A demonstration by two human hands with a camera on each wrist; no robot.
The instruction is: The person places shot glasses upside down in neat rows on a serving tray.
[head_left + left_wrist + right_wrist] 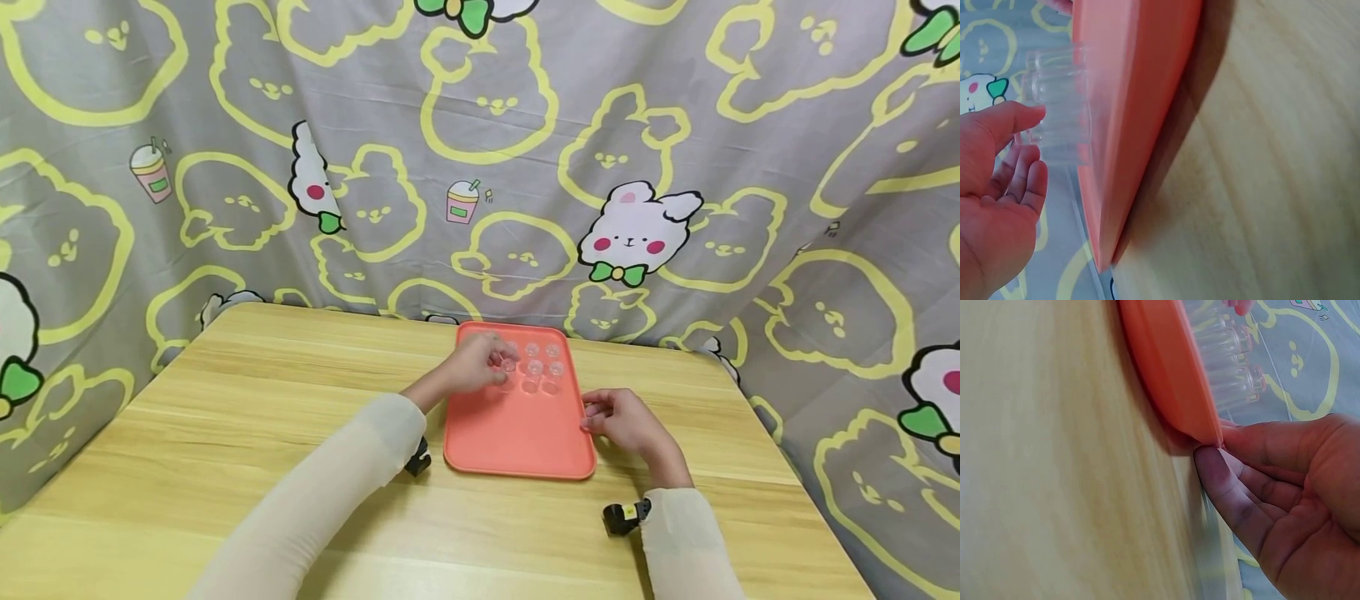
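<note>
A coral-red tray [517,433] lies on the table, and small clear bottles [535,367] stand in rows on its far half. Over the tray's left side, my left hand [472,363] has its thumb and fingers at the top of one clear bottle [507,365]. In the left wrist view the thumb [1022,115] and fingers [1032,178] lie around that bottle's rim; part of the grip is hidden. My right hand [624,421] pinches the tray's right rim; the right wrist view shows its fingertips [1210,464] against the tray edge [1215,428].
The wooden table [247,400] extends on both sides of the tray. A grey curtain [390,275] with yellow cartoon outlines hangs along its back and sides. Black wrist cameras [622,518] sit at both sleeves.
</note>
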